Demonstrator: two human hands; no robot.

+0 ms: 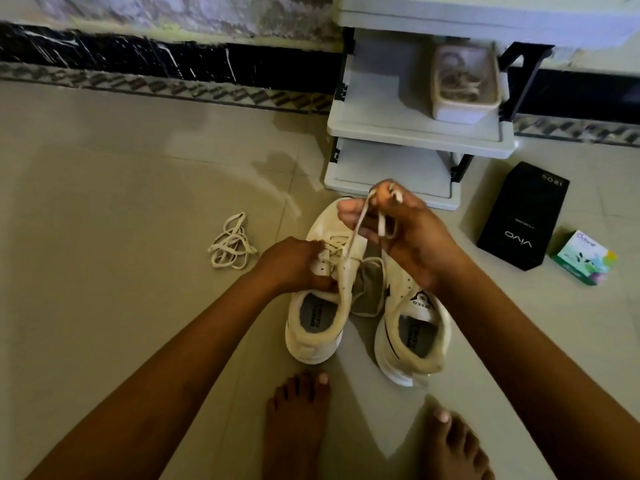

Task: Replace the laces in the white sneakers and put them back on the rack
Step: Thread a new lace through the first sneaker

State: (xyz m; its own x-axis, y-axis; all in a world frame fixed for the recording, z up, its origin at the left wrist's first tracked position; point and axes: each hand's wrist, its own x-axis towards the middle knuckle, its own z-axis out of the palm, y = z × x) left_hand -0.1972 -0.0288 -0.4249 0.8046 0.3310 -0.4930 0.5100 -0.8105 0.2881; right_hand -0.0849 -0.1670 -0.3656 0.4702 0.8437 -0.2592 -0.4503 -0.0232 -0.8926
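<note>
My left hand (294, 263) grips the eyelet flap of the left sneaker (313, 341). My right hand (401, 233) pinches its lace (358, 225), drawn up taut. The right sneaker (412, 344) stands just beside it, and the rack (381, 129) is just beyond both. A loose lace (232, 241) lies on the floor to the left. The rack's tray (457, 114) is blurred and seems to hold more laces.

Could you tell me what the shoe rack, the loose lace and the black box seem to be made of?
The shoe rack looks like moulded plastic: pale grey, smooth, rounded shelf edges. The loose lace seems flat woven fabric, off-white, lying limp in loops. The black box is probably printed cardboard: matt, with crisp folded edges.
</note>
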